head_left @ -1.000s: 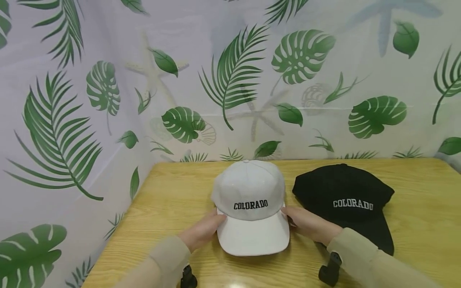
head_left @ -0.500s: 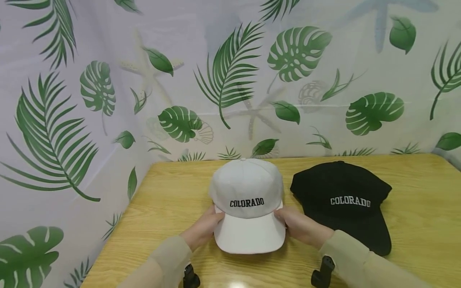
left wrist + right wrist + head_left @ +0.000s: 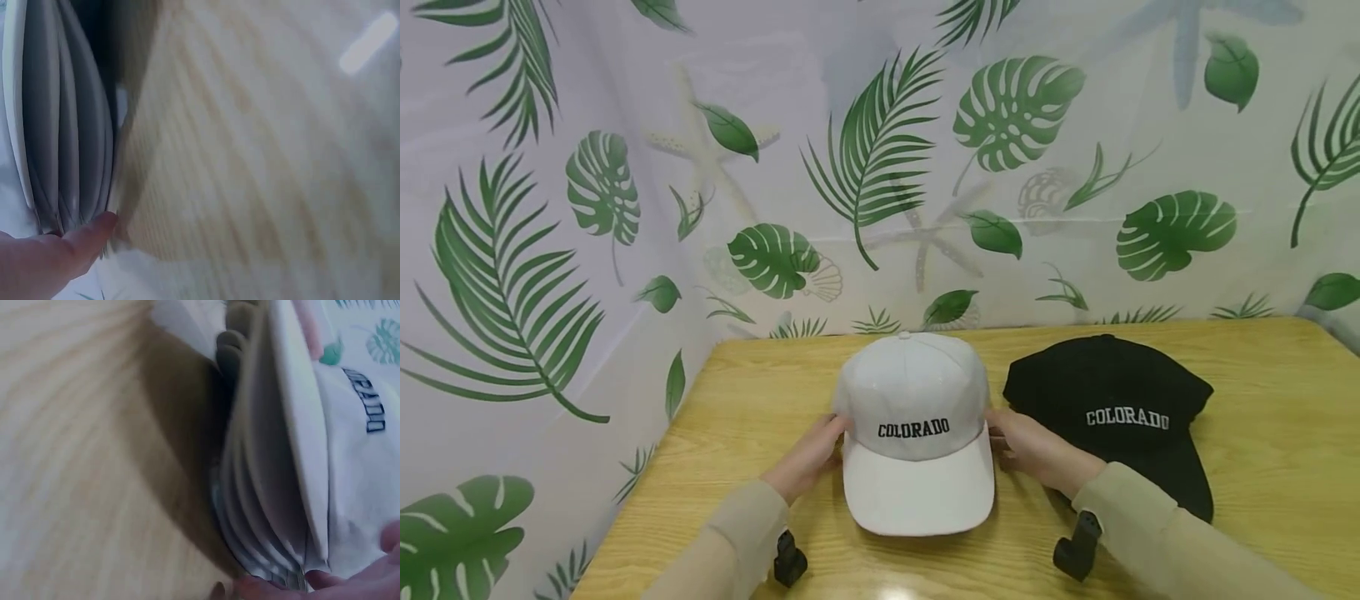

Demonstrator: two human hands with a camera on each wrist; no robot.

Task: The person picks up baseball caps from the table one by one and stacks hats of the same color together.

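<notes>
A stack of white baseball caps [image 3: 917, 492] sits on the table in the head view, brims toward me, the top one lettered COLORADO. Both wrist views show several nested brims [image 3: 69, 125] edge-on. At the stack's left side, my left hand [image 3: 808, 454] holds it where brim meets crown; in the left wrist view its finger reaches under the brims' corner. My right hand [image 3: 1045, 446] grips the opposite side, fingers [image 3: 281, 587] below the brims' corner and thumb near the crown in the right wrist view.
A black COLORADO cap [image 3: 1105, 392] lies to the right, partly behind my right forearm. The wooden table [image 3: 722, 400] meets a leaf-printed cloth [image 3: 760, 150] at its back and left. A black wrist device [image 3: 1077, 546] hangs under each sleeve.
My thumbs have shifted off the brim corners back to the crown's sides, with both hands slightly farther apart. The stack has stayed nearly in place; the black cap has not moved.
</notes>
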